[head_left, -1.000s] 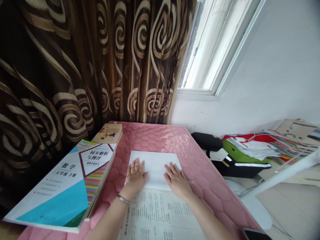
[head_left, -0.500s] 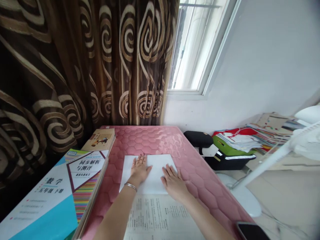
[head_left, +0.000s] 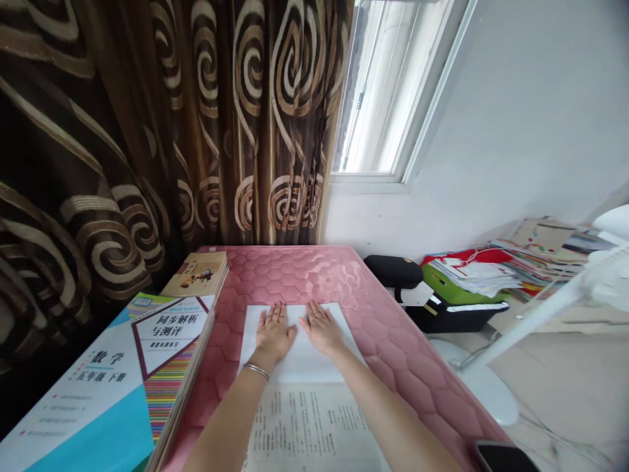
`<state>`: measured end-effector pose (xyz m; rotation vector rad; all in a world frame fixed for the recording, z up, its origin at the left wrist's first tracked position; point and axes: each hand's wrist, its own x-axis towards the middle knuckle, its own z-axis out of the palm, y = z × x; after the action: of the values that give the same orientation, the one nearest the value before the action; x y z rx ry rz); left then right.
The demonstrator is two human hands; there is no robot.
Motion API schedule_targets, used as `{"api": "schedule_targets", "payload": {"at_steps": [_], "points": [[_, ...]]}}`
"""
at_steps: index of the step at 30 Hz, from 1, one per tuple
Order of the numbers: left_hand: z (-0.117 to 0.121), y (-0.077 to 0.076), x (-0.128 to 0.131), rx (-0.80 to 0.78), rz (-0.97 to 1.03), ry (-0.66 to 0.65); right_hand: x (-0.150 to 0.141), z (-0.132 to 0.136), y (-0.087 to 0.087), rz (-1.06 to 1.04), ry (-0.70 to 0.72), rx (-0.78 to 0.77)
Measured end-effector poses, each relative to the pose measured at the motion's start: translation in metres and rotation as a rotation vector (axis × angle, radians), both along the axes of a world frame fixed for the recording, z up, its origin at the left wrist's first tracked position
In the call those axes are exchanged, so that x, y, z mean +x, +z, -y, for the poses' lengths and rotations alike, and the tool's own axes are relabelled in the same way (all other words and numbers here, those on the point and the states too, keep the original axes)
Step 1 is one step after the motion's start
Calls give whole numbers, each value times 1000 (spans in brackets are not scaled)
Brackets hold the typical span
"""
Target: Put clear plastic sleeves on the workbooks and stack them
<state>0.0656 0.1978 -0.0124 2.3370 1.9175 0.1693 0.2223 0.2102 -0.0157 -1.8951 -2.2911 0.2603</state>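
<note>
A blank white sheet (head_left: 299,367) lies at the far part of a printed page (head_left: 304,426); whether the two are joined I cannot tell. My left hand (head_left: 275,335) rests flat on the left half of the white sheet, fingers stretched forward, a silver bracelet (head_left: 256,371) at the wrist. Flat on the right half lies my right hand (head_left: 322,330), its fingers extended near the sheet's far edge. A narrow strip of white shows between the thumbs. My forearms cover both sides of the printed page.
Stacked books (head_left: 108,380) stand on the left of the pink padded table (head_left: 275,275), with a tan book (head_left: 196,274) behind. A phone (head_left: 504,455) sits at the near right edge. Beyond that edge are a white lamp (head_left: 531,321), a black and green bag (head_left: 452,308) and piled papers (head_left: 550,246).
My right hand has slid left and forward on the white sheet, closer to my left hand. My left hand has moved inward from the sheet's left edge. The view has shifted too.
</note>
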Motion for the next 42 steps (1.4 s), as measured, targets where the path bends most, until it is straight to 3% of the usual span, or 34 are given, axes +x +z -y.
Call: {"api": "schedule_targets", "payload": {"at_steps": [7, 11, 13, 16, 18, 23, 27, 29, 33, 37, 42], "points": [[10, 8, -46, 14, -64, 294, 43, 5, 4, 92, -200, -25], [15, 14, -33, -10, -213, 457, 43, 5, 0, 102, -185, -21], [15, 16, -11, -8, -215, 397, 42, 4, -2, 108, -187, -28], [12, 13, 18, -21, -24, 92, 43, 5, -3, 120, -188, -30], [8, 9, 26, -53, 47, -24, 45, 5, -2, 123, -180, -32], [5, 0, 17, -18, 88, -76, 25, 5, 8, 126, -188, -72], [6, 2, 16, -44, 53, -98, -15, 7, 11, -55, 118, -53], [7, 4, 18, -60, 27, -106, -26, 6, 9, -88, 164, -40], [5, 6, 14, -51, 33, 45, -7, 2, 3, 34, -11, -23], [7, 9, -5, -55, -17, 222, 23, -1, -2, 130, -194, -17], [38, 15, -35, -73, -112, 411, 28, -1, -4, 161, -283, -29]]}}
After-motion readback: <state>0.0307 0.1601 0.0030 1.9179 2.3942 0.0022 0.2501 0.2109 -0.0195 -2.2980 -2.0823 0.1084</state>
